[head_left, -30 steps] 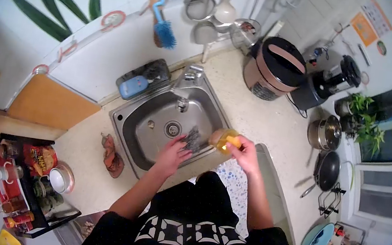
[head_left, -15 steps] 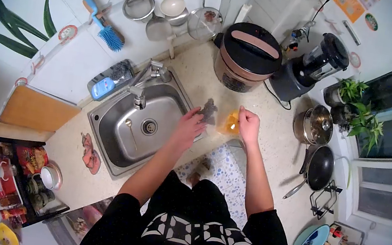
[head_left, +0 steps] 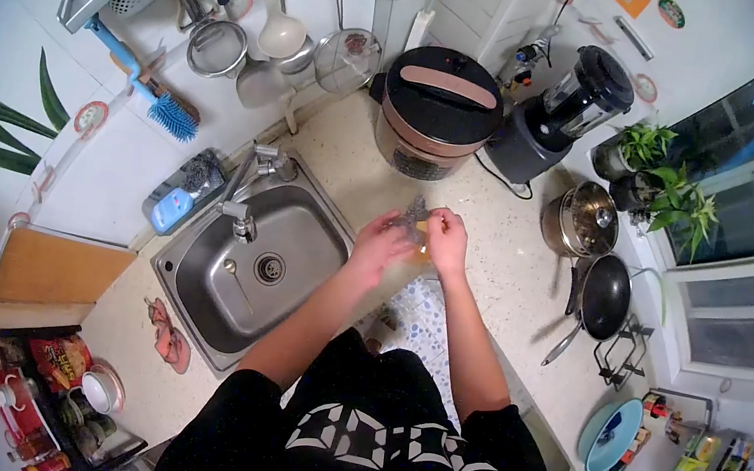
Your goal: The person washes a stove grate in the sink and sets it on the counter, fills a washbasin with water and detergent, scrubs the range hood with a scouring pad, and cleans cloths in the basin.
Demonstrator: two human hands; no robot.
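Observation:
Both of my hands are close together over the counter's front edge, to the right of the sink. A crumpled grey cloth (head_left: 415, 210) is in the fingers of my left hand (head_left: 382, 244), which is blurred by motion. My right hand (head_left: 446, 242) has its fingers closed on the rim of a clear cup (head_left: 422, 253) with yellow-orange colour in it. The cloth touches or overlaps the cup's top. Fingers hide much of the cup, so its exact shape and contents cannot be made out.
The steel sink (head_left: 295, 234) at left holds a spoon (head_left: 238, 282). Behind my hands stand a pressure cooker (head_left: 437, 114) and a blender (head_left: 558, 112). At right are a lidded pot (head_left: 582, 219) and a frying pan (head_left: 604, 296). A pink cloth (head_left: 165, 336) lies left of the sink.
My left hand has moved right and brought the grey cloth to the cup. My right hand has come slightly left, and the two hands now nearly meet. The whole view has shifted.

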